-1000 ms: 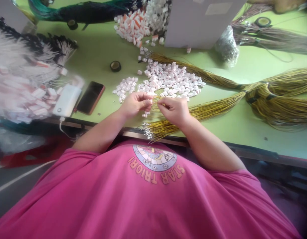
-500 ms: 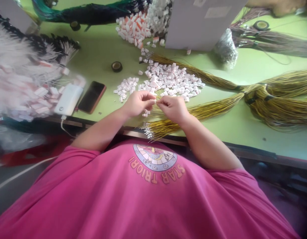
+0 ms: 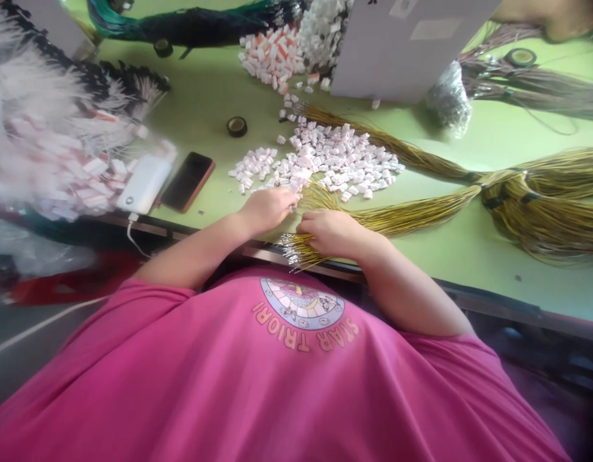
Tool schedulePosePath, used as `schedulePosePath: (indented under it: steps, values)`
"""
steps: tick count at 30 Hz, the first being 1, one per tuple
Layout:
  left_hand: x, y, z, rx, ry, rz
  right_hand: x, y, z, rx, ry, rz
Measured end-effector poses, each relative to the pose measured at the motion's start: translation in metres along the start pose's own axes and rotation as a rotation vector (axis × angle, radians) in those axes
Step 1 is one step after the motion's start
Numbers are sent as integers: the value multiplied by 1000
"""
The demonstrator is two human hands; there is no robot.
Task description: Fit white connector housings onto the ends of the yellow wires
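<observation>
My left hand (image 3: 267,209) is closed at the near edge of a heap of small white plastic connector housings (image 3: 347,154). Its fingertips are pressed together, and what they hold is too small to make out. Just right of it, my right hand (image 3: 335,233) rests over a bundle of yellow-and-black wires (image 3: 412,208), fingers curled onto the wires close to their tips. Shiny metal terminals (image 3: 291,249) on the wire ends point left near the table's front edge. Some wires fan out between the heap and my right hand.
Left lie a phone (image 3: 188,181), a white power bank (image 3: 145,186) with a cable and a pile of white-wired connectors (image 3: 70,160). Behind are a tape roll (image 3: 237,126), orange-and-white connectors (image 3: 272,58) and a grey box (image 3: 407,51). Another person's hand (image 3: 561,16) shows at top right.
My hands were together, fingertips meeting over a small piece. Now they are apart: the right has come down to the wire ends, the left stays by the heap. The whole view has shifted slightly.
</observation>
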State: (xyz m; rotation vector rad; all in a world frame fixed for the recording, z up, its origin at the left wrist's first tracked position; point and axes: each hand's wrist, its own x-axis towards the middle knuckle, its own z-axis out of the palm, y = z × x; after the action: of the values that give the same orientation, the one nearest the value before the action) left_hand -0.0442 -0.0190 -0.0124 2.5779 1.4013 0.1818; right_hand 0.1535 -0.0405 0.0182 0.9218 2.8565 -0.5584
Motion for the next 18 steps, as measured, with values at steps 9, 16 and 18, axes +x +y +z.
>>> schedulePosePath:
  steps: [9,16,18]
  values:
    - [3,-6,-9,-91,103,-8,10,6,11,38,-22,-37]
    - [-33,-2,-48,-317,391,-124,12,11,9,130,-21,102]
    - [-41,0,-52,-341,449,-123,13,10,12,126,-42,116]
